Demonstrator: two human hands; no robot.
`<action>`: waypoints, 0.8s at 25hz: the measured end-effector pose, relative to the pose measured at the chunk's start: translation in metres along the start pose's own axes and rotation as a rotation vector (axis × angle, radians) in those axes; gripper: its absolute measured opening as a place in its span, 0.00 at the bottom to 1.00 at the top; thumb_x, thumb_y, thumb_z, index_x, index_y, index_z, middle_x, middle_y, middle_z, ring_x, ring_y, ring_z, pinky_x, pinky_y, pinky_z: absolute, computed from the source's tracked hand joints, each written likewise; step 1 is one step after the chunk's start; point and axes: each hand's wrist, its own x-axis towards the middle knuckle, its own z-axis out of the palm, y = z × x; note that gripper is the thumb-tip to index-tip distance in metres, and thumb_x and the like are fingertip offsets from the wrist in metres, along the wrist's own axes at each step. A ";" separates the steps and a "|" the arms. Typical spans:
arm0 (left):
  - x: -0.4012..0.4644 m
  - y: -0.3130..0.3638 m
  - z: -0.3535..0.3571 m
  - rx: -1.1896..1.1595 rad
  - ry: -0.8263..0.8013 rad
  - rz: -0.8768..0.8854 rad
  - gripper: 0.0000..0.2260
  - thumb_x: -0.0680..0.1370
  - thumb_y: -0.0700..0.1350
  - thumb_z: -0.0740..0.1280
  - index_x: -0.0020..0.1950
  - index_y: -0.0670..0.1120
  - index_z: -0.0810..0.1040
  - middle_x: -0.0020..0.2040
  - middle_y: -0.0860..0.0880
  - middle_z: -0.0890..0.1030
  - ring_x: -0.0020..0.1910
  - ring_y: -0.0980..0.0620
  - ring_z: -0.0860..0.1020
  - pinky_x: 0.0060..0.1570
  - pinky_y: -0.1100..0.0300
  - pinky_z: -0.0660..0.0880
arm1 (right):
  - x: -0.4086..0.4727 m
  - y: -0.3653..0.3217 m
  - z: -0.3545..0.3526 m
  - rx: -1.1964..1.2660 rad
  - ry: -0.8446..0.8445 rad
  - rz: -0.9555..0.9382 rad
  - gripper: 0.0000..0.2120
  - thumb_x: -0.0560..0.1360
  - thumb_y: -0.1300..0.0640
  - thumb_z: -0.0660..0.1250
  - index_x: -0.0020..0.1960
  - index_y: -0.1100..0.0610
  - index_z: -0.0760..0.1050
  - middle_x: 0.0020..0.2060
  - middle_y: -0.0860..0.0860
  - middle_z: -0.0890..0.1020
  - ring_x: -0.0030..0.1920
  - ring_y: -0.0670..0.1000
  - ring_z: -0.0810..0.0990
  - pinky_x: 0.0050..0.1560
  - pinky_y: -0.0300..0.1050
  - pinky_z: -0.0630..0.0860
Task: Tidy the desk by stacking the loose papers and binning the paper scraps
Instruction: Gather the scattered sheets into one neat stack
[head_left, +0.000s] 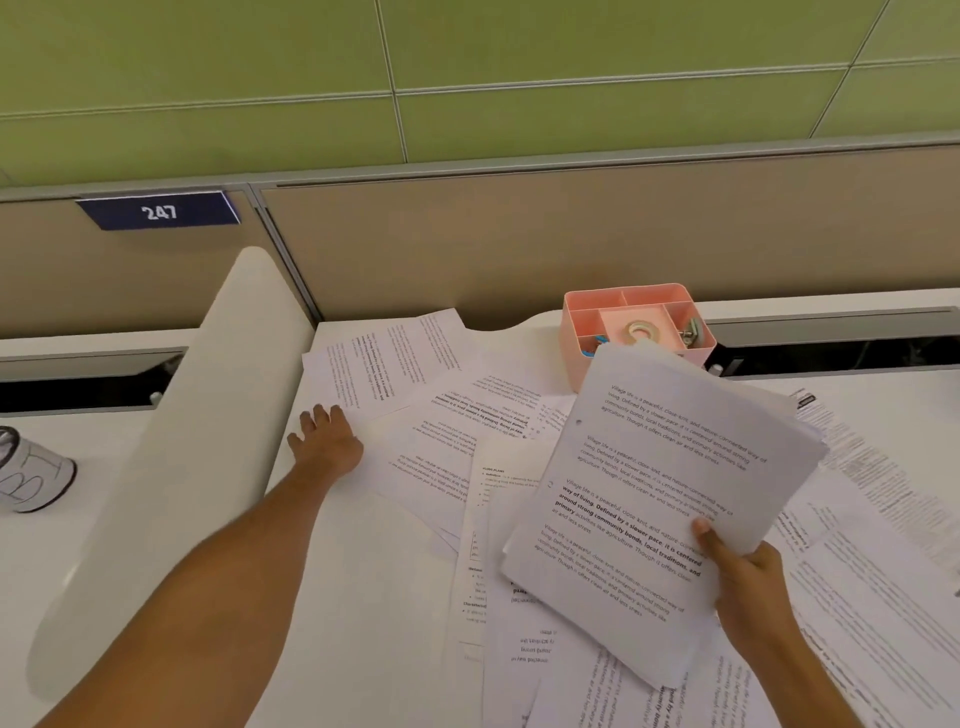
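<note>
Right hand (748, 582): thumb on top and fingers beneath the near right corner of a gathered stack of white printed sheets (660, 499), which it holds tilted above the white desk (363, 597). The stack's long axis runs from near left to far right.

Left hand (324, 439): reached to the far left, fingers spread and fairly straight, resting at the near edge of a loose printed sheet (384, 364) lying in the far left corner by the beige partition (519, 234). It holds nothing; whether the fingertips are on the paper or just short of it cannot be determined.

Further loose printed sheets (467, 447) lie overlapped across the desk between the two hands and to the right of the stack. A pink compartment organiser (576, 332) stands at the far side, just behind the stack.

Assessment: the corner sheet lies directly beyond the left hand, the nearer of the two; it needs drawing rightward and nearer to meet the stack. No scraps or bin are visible.
</note>
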 end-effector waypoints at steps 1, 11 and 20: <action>0.003 0.000 0.001 -0.017 0.011 -0.009 0.24 0.80 0.45 0.56 0.76 0.43 0.56 0.77 0.41 0.57 0.76 0.40 0.53 0.73 0.40 0.54 | 0.001 0.001 0.001 0.005 0.004 0.000 0.12 0.72 0.57 0.69 0.55 0.58 0.78 0.44 0.49 0.87 0.45 0.53 0.86 0.35 0.43 0.82; -0.020 0.009 0.000 0.339 0.408 0.242 0.09 0.80 0.44 0.59 0.52 0.47 0.79 0.47 0.49 0.83 0.48 0.48 0.79 0.59 0.52 0.68 | 0.008 -0.004 0.007 0.020 0.042 0.006 0.13 0.73 0.59 0.67 0.56 0.61 0.76 0.42 0.50 0.86 0.40 0.50 0.86 0.33 0.41 0.82; -0.116 0.081 -0.009 0.244 0.101 0.625 0.12 0.80 0.53 0.60 0.53 0.48 0.80 0.48 0.48 0.83 0.47 0.48 0.79 0.44 0.58 0.69 | 0.009 0.001 -0.005 0.056 0.063 0.035 0.06 0.77 0.63 0.65 0.53 0.56 0.77 0.43 0.49 0.87 0.43 0.51 0.86 0.36 0.46 0.83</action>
